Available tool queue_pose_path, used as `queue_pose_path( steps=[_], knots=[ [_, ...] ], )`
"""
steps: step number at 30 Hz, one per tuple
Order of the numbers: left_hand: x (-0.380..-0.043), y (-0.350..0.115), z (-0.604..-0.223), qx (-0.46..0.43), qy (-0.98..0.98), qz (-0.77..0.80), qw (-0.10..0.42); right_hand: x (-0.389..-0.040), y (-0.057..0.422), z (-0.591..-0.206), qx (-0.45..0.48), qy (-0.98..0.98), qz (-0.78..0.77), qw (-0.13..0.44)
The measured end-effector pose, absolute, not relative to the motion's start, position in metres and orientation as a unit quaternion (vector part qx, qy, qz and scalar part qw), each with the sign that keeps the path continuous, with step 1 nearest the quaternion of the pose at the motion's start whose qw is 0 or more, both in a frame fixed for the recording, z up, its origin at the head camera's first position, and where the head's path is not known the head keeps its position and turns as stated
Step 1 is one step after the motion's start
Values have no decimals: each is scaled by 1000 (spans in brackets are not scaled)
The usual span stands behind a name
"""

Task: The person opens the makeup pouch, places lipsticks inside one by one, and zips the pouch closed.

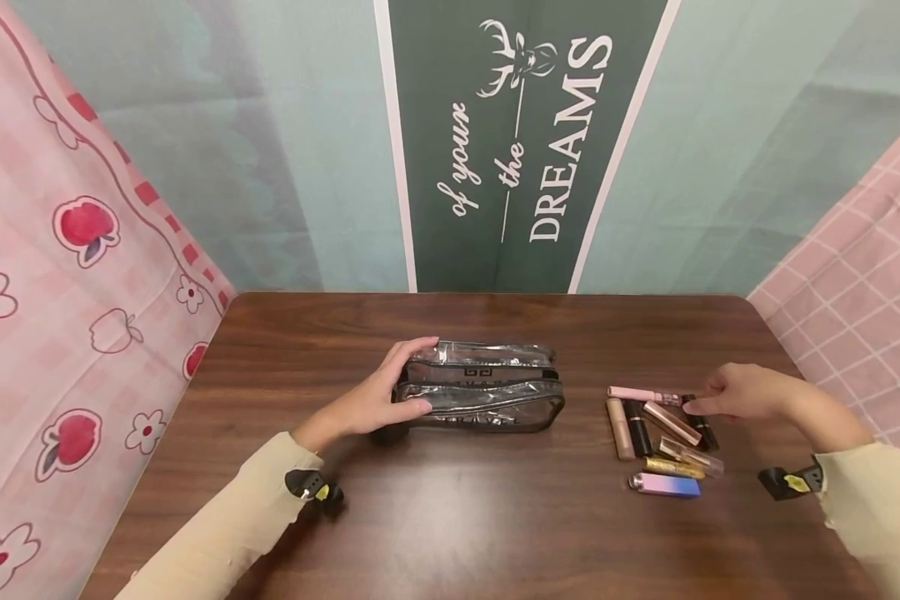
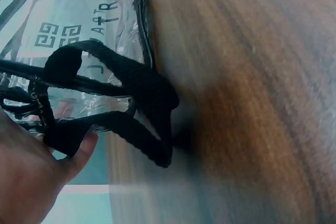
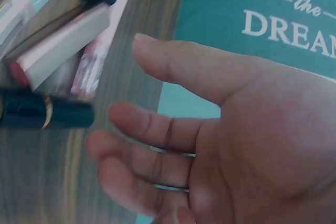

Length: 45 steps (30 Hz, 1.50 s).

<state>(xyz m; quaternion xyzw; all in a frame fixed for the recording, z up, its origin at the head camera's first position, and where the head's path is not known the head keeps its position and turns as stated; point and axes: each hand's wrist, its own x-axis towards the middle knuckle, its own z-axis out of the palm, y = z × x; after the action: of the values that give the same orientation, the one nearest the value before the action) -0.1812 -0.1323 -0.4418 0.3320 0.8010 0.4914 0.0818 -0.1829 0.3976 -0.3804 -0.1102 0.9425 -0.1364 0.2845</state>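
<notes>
Clear plastic pouch: our left hand gripped it; right hand, thumb apart, held nothing; cosmetic tubes lay outside, unpacked.

One left hand and one right hand, two in all; one clear pouch; two black tubes, one pink tube, one beige tube, one rose-gold tube, one yellow-gold tube, one clear tube and one pink-to-blue tube, totalling eight; two pale sleeves; two black wrist straps; one brown table; three hanging cloths; one printed deer head.
</notes>
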Motion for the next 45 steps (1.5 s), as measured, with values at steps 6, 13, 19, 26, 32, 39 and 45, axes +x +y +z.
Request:
queue_pose_path(
  steps=[6, 13, 19, 26, 32, 39, 45],
  knots=[
    [-180, -135, -440, 327, 807, 481, 107, -175, 412, -392, -72, 941, -126, 306],
    [-182, -134, -439, 330, 808, 472, 122, -170, 418, -401, -27, 939, -128, 319],
    [-184, -133, -438, 331, 806, 475, 123, -168, 420, -407, -16, 940, -136, 313],
    [-187, -133, -436, 338, 800, 482, 117, -166, 419, -411, -10, 940, -152, 305],
    [-186, -132, -436, 337, 800, 482, 120, -166, 419, -412, -6, 941, -161, 299],
    [-185, -133, -437, 330, 801, 484, 122, -166, 420, -414, -8, 941, -170, 293],
    [-184, -133, -437, 330, 803, 481, 125, -165, 423, -418, -4, 938, -177, 298]
  ],
)
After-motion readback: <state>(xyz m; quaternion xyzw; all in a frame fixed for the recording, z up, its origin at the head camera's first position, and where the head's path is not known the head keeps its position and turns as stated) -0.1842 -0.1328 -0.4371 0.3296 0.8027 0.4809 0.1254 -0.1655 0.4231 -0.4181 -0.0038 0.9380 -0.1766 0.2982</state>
